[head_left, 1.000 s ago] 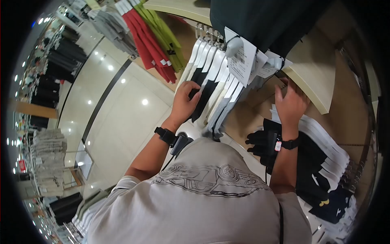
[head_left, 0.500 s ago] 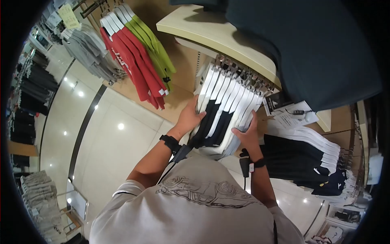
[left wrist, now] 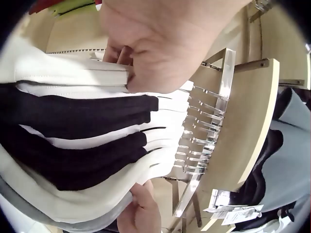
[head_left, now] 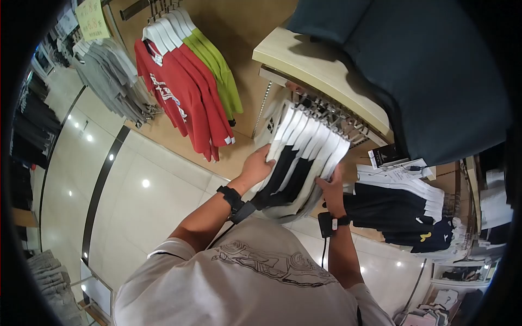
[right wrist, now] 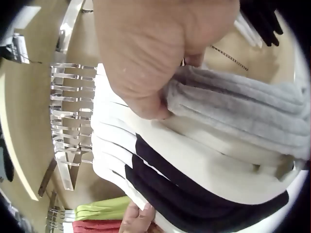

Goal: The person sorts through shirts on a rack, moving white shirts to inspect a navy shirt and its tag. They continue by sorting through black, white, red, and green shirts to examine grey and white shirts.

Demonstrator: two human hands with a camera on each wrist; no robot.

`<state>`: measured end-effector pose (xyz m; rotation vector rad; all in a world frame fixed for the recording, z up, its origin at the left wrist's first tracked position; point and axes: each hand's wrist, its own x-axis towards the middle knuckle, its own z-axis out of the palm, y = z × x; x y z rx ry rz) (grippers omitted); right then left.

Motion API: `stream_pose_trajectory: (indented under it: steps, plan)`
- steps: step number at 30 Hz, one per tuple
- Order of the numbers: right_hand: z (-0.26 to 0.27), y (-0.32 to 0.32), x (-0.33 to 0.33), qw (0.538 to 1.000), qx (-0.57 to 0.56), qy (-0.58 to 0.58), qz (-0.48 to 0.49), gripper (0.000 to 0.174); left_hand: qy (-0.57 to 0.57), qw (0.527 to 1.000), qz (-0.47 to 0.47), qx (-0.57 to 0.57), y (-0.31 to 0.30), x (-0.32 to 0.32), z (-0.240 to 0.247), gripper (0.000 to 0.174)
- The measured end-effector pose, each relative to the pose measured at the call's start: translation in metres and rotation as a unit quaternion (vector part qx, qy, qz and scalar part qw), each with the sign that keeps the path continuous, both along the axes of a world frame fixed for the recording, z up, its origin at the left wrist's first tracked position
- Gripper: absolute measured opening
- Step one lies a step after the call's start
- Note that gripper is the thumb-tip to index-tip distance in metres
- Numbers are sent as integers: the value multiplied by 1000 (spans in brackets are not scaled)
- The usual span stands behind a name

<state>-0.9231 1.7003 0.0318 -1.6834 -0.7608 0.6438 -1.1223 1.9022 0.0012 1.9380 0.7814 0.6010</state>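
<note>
Both hands hold a row of white, black, cream and grey shirts (head_left: 299,173) hanging close together on white hangers (head_left: 312,130). My left hand (head_left: 258,167) grips the left end of the row, its thumb in front and its fingers curled behind a white shirt (left wrist: 73,73). At the opposite end, my right hand (head_left: 333,190) grips the grey shirts (right wrist: 233,99) by their shoulder edge. Metal hooks (left wrist: 206,114) hang the hangers from a rail under a wooden shelf.
The wooden shelf (head_left: 326,81) juts out above the row, with a large dark garment (head_left: 435,81) and paper tags (head_left: 399,168) at its right. Red shirts (head_left: 187,103) and green shirts (head_left: 217,76) hang to the left, black shirts (head_left: 386,212) to the right. Pale tiled floor (head_left: 157,195) lies below.
My right hand has come down from beside the shelf edge to the grey end of the row and taken hold there. The left hand stays at the other end. The view has shifted.
</note>
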Motion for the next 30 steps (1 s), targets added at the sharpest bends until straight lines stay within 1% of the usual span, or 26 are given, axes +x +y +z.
stream_pose_trajectory:
  steps: [1, 2, 3, 4, 5, 7, 9, 10, 11, 13, 14, 15, 17, 18, 20, 21, 22, 23, 24, 25, 26, 27, 28, 29, 30]
  plan:
    - [-2, 2, -4, 1000, 1, 1, -7, 72, 37, 999, -4, -25, 1, -7, 7, 51]
    - [-5, 6, -6, 1000, -9, -5, -1, 72, -24, 1000, 9, 16, 8, -7, -10, 44]
    - [-9, 11, -7, 1000, -18, -12, 5, 72, -21, 1000, -1, 16, 13, -12, -9, 44]
    - [-20, 16, -7, 999, 0, -38, -1, 73, -6, 1000, 19, 22, 16, -18, -5, 43]
    - [-30, 21, -5, 999, 0, -33, -10, 73, 11, 999, 40, 28, 19, -24, -3, 42]
    - [-42, 30, -5, 982, -32, -185, -1, 78, 6, 999, 27, 42, 27, -33, 2, 41]
    - [-44, 36, -13, 982, -56, -181, -10, 80, -34, 998, 50, 14, 30, -41, 6, 40]
    - [-44, 42, -15, 980, -73, -186, -9, 83, -13, 999, 46, 14, 33, -45, 12, 41]
    - [-46, 48, -15, 981, -76, -178, -14, 83, -5, 999, 39, 12, 36, -47, 9, 41]
    - [-46, 55, -14, 988, -97, -108, 43, 99, -23, 994, 80, 74, 39, -48, 7, 43]
    - [-44, 58, -17, 989, -84, -115, 41, 101, 9, 998, 67, 17, 41, -51, 10, 45]
    - [-41, 60, -18, 990, -83, -108, 37, 101, 16, 998, 62, 18, 45, -51, 3, 45]
    - [-37, 64, -17, 994, -79, -51, 60, 104, 4, 997, 83, 0, 52, -48, -17, 46]
    - [-34, 64, -18, 994, -76, -47, 57, 104, 17, 997, 80, -8, 49, -47, -10, 47]
    - [-31, 60, -23, 997, -62, -43, 35, 107, 19, 997, 70, 7, 51, -42, -6, 48]
    - [-39, 56, -23, 997, -63, -37, 40, 107, 16, 998, 63, 19, 50, -43, -5, 50]
    - [-46, 53, -22, 996, -43, -21, 69, 108, 22, 997, 68, 20, 48, -44, -4, 50]
    - [-52, 52, -18, 995, -21, -8, 97, 108, 64, 993, 82, 48, 46, -41, -2, 54]
    - [-53, 51, -17, 995, -17, -8, 103, 108, 105, 987, 96, 77, 45, -37, -1, 58]
    - [-55, 46, -18, 994, -37, -45, 97, 101, 107, 986, 101, 79, 43, -32, -5, 58]
    - [-57, 44, -18, 991, -56, -82, 92, 95, 87, 974, 127, 165, 41, -27, -12, 63]
    - [-58, 45, -15, 991, -52, -79, 97, 95, 66, 954, 152, 251, 38, -22, -16, 68]
    - [-60, 45, -13, 992, -38, -49, 107, 97, 71, 952, 156, 253, 27, -13, -1, 68]
    - [-61, 46, -10, 993, -25, -20, 117, 98, 62, 941, 134, 303, 17, 0, 14, 76]
    - [-60, 45, -9, 992, -23, -16, 124, 98, 54, 928, 112, 351, 4, 12, 29, 83]
